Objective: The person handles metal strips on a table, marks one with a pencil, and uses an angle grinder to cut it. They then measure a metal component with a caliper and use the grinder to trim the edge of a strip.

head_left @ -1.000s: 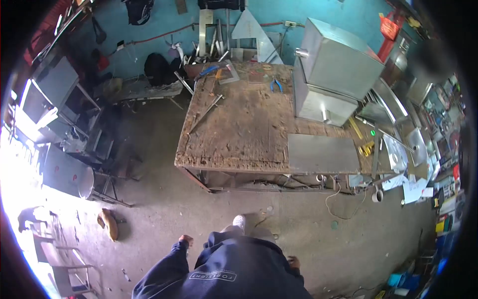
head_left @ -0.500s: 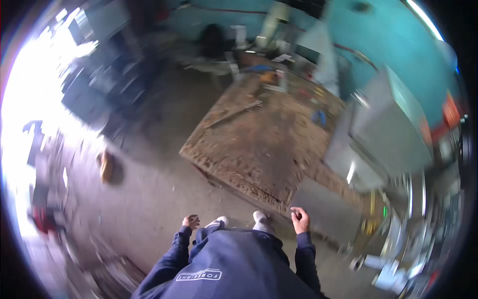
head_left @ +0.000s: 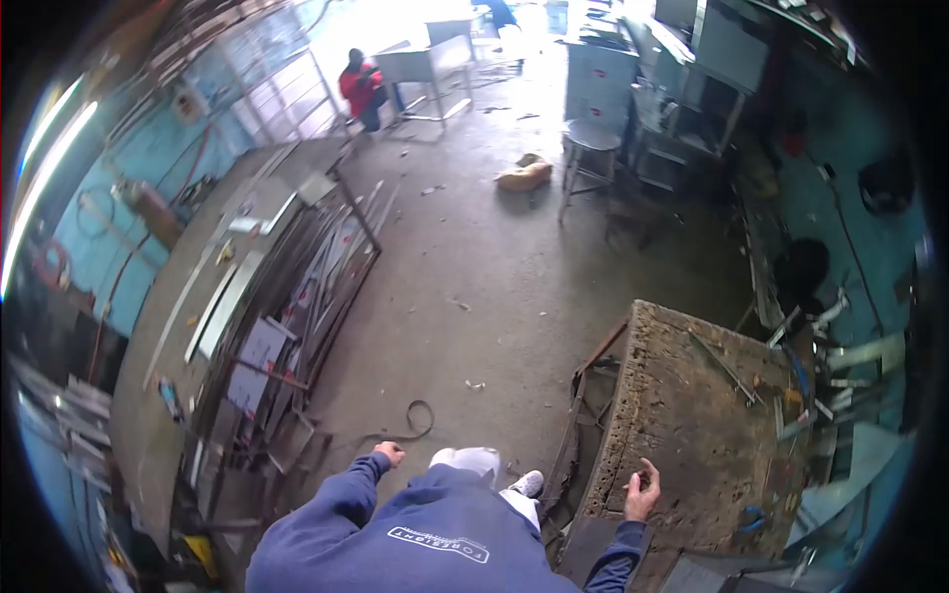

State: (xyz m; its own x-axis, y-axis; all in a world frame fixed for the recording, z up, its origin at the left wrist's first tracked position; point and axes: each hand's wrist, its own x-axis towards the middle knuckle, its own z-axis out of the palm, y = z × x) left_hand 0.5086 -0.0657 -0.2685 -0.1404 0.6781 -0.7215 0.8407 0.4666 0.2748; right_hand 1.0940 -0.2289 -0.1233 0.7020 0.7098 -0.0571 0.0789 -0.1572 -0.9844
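Observation:
My left hand (head_left: 390, 453) hangs low at my side over the floor, its fingers loosely bent and nothing visible in them. Just beyond it a dark curled strip (head_left: 427, 420) lies on the floor. My right hand (head_left: 643, 490) is raised over the near edge of a worn, pitted wooden workbench (head_left: 692, 435), thumb and forefinger apart, with nothing seen between them. On that bench are a long thin metal tool (head_left: 724, 364) and a blue item (head_left: 753, 519).
A long table (head_left: 183, 296) with metal strips stands left, stock stacked beneath. A tan dog-like shape (head_left: 524, 173) lies on the floor near a round stool (head_left: 591, 136). Farther off, a person in red (head_left: 361, 89) crouches beside a metal sink-like unit (head_left: 427, 61).
My view has swung left, so the workbench now sits at lower right and the long table has come into sight. My right hand's fingers look more spread than before.

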